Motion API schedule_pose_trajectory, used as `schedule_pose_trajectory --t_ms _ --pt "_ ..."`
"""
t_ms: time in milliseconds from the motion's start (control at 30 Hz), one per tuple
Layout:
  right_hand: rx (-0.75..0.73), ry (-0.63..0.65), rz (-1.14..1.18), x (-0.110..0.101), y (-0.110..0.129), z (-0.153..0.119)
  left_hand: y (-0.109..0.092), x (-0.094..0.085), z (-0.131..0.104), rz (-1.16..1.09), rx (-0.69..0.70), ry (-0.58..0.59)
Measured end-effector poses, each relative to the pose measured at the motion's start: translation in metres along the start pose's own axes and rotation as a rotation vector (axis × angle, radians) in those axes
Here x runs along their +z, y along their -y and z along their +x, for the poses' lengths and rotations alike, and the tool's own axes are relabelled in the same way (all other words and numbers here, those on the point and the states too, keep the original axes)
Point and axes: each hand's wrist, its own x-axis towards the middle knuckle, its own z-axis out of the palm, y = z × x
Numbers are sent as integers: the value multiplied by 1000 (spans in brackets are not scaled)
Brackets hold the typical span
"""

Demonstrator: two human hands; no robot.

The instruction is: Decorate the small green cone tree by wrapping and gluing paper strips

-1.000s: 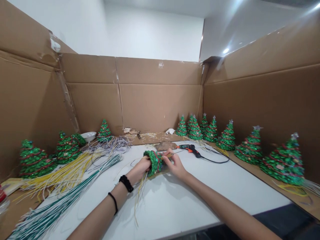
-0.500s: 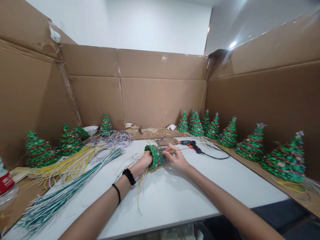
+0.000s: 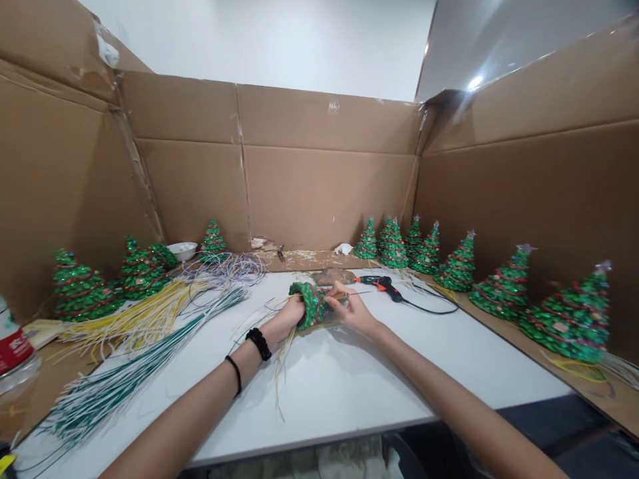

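A small green tinsel Christmas tree (image 3: 313,306) lies on its side above the white table, its wide open base turned to the left. My left hand (image 3: 290,315) reaches into that base and grips the tree from within; its fingertips are hidden. At the tree's right side, my right hand (image 3: 348,307) pinches a thin tool (image 3: 360,293) whose slender rod sticks out to the right. Its exact kind is too small to make out. Loose yellow and white strands (image 3: 283,372) hang from the tree's base onto the table.
A black and orange glue gun (image 3: 382,285) with a cable lies beyond my right hand. Bundles of green strands (image 3: 130,372) and yellow strands (image 3: 134,313) cover the left. Decorated trees (image 3: 569,319) line both sides, and a bottle (image 3: 14,349) stands far left. Cardboard walls (image 3: 324,179) surround the table.
My right hand has shifted slightly, and the thin tool's rod shows less far to the right. My left hand stays inside the tree. The whole view has tilted a little.
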Motion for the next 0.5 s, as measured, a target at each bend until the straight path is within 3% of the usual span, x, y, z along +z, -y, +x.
schedule_pose_trajectory --t_ms 133,333,500 --pt "-15 -3 -13 3 -3 0 0 -1 1 -21 19 13" --pt "167 -191 233 9 -10 0 -3 0 3 7 23 5" --pt "85 -146 143 9 -11 -3 -1 0 2 -7 27 19"
